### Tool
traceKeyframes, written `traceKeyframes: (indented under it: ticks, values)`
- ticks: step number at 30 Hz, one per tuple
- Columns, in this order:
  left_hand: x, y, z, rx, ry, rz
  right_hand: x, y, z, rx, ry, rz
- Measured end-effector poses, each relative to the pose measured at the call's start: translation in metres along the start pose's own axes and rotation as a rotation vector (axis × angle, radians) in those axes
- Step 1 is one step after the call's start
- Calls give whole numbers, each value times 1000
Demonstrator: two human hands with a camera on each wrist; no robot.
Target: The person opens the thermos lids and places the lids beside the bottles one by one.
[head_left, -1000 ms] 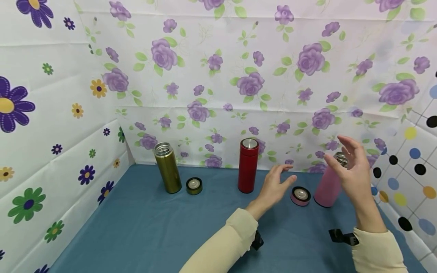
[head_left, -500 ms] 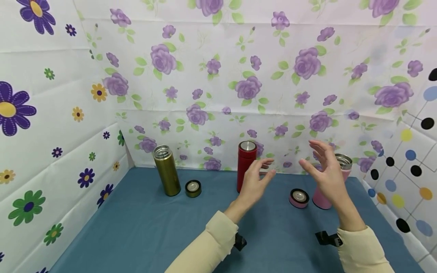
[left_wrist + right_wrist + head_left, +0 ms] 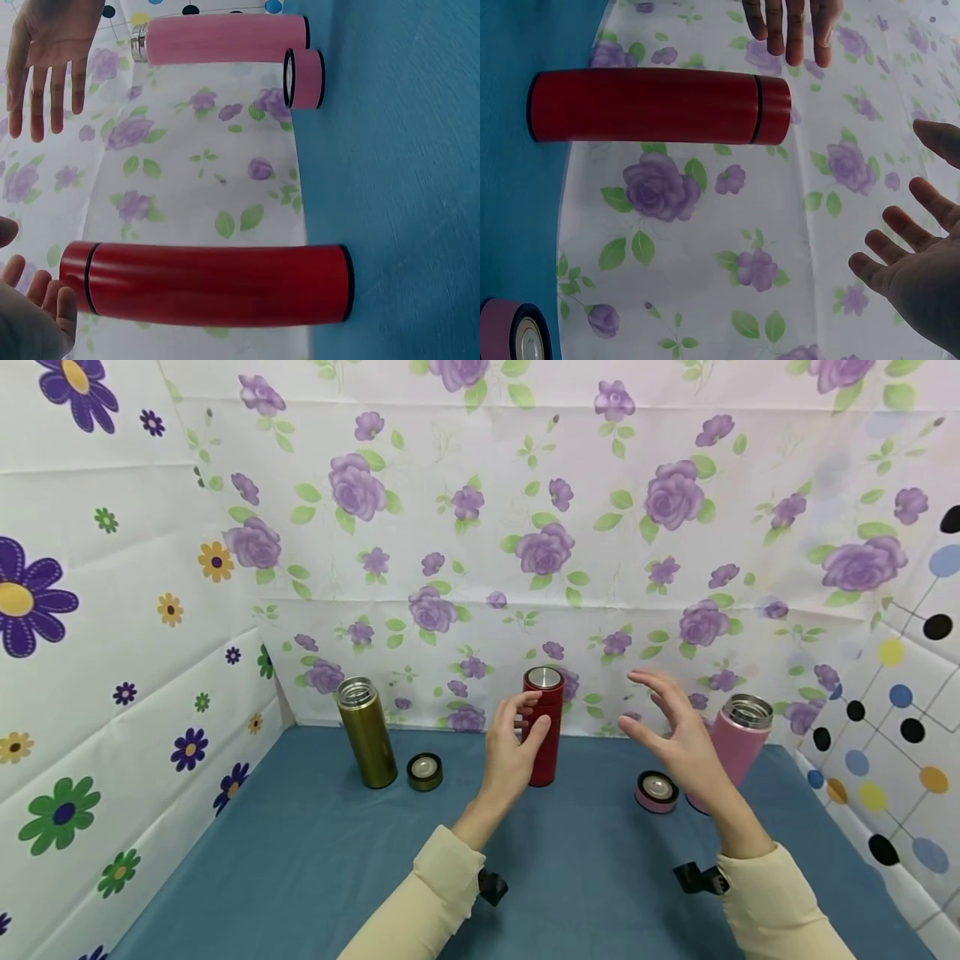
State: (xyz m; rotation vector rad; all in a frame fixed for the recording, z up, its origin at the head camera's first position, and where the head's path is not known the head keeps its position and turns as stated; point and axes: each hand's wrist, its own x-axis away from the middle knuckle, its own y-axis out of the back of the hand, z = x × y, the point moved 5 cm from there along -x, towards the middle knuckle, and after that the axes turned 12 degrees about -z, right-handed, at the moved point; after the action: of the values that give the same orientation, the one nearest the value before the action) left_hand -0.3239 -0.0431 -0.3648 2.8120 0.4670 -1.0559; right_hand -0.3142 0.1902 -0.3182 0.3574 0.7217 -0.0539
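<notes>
One left hand (image 3: 508, 756), loosely spread and empty, is near one smooth red bottle (image 3: 552, 753) mid-frame; one right hand (image 3: 681, 739), likewise, right of centre. Beyond, on blue cloth (image 3: 300, 877): two round lids (image 3: 657, 791), one gold bottle (image 3: 367, 735) left, one pink bottle (image 3: 738, 745) right, both metal-necked.

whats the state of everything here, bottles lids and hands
Gold thermos bottle: upright, open
Gold lid: off, lying flat beside its bottle
Red thermos bottle: upright, lid on
Pink thermos bottle: upright, open
Pink lid: off, lying flat beside its bottle
Left hand: relaxed, at the red bottle, contact unclear
Right hand: raised, fingers spread, holding nothing
</notes>
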Motion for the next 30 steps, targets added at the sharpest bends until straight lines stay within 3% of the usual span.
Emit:
traceKeyframes:
  ticks: [8, 15, 23, 30]
  values:
    - [-1, 7, 10, -50, 36, -16, -1, -8, 1, 0, 7, 11]
    - [1, 13, 25, -34, 189, -25, 3, -18, 1, 22, 14, 35]
    - [-2, 12, 41, -42, 266, 24, 0, -27, 6, 46, 52, 40]
    - [-3, 11, 57, -80, 320, 66, -4, -39, 9, 59, 39, 75]
